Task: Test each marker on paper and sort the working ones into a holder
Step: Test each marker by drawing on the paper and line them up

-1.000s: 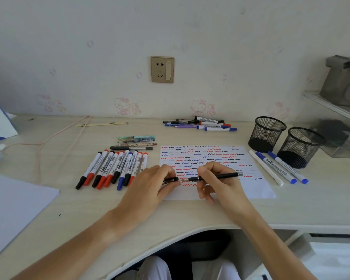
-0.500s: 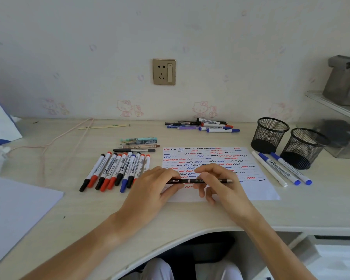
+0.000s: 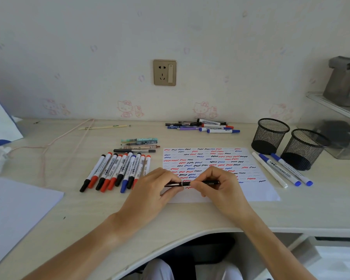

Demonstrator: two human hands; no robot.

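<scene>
Black pen (image 3: pixel 191 183) mostly covered by left hand (image 3: pixel 152 191) and right hand (image 3: pixel 218 186), tip or cap can't be made out; paper (image 3: pixel 257 190) near edge partly hidden under both hands; marker row (image 3: pixel 117 170) labels too small to read; white sheet (image 3: pixel 12 207) cut off at left edge; grey object (image 3: pixel 346 81) cut off at right, blurry

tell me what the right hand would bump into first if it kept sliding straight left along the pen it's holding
The left hand, most likely. Both hands grip the same black pen over the test paper, and the right hand has only a short stretch of bare barrel between its fingertips and the left thumb. Nothing else lies in that line.
</scene>
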